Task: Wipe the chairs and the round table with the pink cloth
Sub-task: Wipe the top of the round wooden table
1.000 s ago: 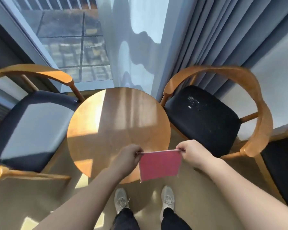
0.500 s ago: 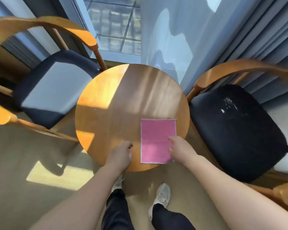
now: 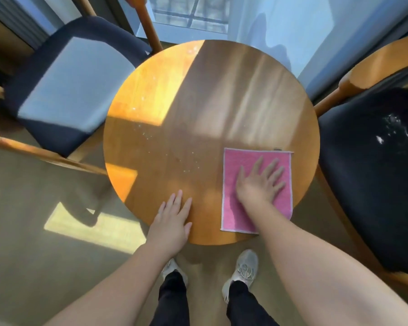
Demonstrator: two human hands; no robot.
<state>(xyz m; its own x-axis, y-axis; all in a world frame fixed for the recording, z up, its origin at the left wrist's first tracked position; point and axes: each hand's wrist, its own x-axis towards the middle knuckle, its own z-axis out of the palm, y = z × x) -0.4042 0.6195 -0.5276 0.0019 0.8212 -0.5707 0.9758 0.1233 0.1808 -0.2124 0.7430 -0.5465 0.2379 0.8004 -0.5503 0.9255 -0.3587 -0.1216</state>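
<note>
The pink cloth (image 3: 276, 215) lies spread flat on the near right part of the round wooden table (image 3: 198, 109). My right hand (image 3: 259, 182) presses on it with fingers straight and spread. My left hand (image 3: 172, 220) rests flat on the bare tabletop at the near edge, left of the cloth. Pale specks dot the tabletop between centre and left. A wooden chair with a dark blue seat (image 3: 66, 83) stands at the left. A second chair with a black seat (image 3: 372, 175), marked with white specks, stands at the right.
A window (image 3: 189, 12) and grey-blue curtains (image 3: 280, 27) are behind the table. My feet in grey shoes (image 3: 243, 269) stand on the beige floor (image 3: 45, 243) below the table's near edge. Sunlight falls on the floor and the table's left side.
Both hands held the cloth up by its top edge, then laid it on the table. My right hand has moved onto the cloth, and my left hand has flattened on the tabletop.
</note>
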